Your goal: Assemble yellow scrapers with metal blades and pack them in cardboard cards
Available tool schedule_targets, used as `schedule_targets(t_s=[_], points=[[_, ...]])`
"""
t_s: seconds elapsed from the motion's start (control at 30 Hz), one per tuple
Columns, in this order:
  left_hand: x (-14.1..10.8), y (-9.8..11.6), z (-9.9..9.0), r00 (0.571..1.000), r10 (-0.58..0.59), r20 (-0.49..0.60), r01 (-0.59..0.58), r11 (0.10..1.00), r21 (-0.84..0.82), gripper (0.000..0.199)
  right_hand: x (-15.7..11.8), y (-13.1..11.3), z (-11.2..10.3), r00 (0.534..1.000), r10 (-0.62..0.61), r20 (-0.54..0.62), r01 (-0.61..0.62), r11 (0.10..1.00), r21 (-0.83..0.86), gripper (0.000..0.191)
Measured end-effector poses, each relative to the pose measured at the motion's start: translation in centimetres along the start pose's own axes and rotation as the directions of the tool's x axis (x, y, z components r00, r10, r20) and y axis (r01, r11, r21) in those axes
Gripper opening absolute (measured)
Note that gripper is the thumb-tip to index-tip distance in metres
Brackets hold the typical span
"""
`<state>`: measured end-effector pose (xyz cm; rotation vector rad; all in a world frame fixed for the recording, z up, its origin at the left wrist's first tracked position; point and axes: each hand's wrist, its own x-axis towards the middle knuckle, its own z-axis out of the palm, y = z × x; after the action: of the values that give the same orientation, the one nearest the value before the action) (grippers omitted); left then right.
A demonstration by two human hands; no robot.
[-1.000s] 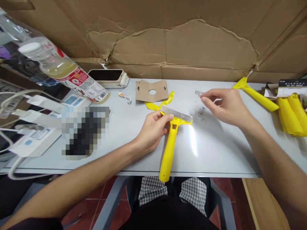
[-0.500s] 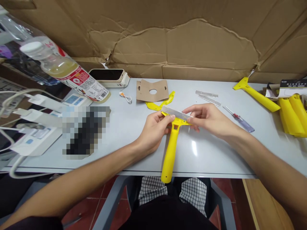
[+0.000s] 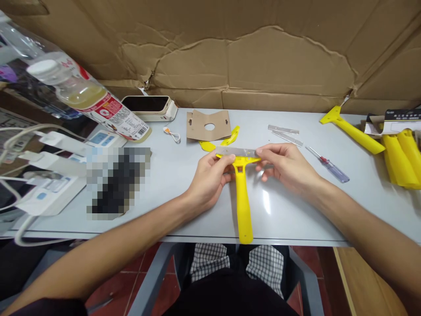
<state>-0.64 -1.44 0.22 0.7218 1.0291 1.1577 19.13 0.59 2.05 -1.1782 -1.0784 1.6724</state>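
My left hand is closed on the left end of a yellow scraper's wide head, its thumb pressing on the front. A flat metal blade lies along the top edge of that head. My right hand pinches the blade's right end between thumb and index finger, with the other fingers behind. The scraper handle points down toward the table's front edge. Just behind the blade lie yellow plastic head pieces, partly under a brown card with a round hole.
Right of my hands lie two loose blades, a screwdriver, another yellow scraper and several yellow handles in a box. At left are a bottle, a power strip, a phone and a short cable.
The scraper's handle has swung right, to point nearly straight down. The blade has turned from a slant to nearly level along the head. Both hands keep their hold.
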Motion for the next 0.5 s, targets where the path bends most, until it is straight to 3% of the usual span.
schedule_targets(t_s=[0.3, 0.5], points=[[0.07, -0.14, 0.04, 1.0, 0.024, 0.003, -0.024, 1.0, 0.017, 0.014, -0.31, -0.09, 0.52, 1.0, 0.003, 0.0, -0.003, 1.0, -0.028, 0.029], [0.56, -0.17, -0.33, 0.994, -0.024, 0.102, 0.021, 0.999, 0.033, 0.023, 0.22, 0.32, 0.24, 0.999, -0.043, -0.032, 0.042, 0.999, -0.033, 0.03]])
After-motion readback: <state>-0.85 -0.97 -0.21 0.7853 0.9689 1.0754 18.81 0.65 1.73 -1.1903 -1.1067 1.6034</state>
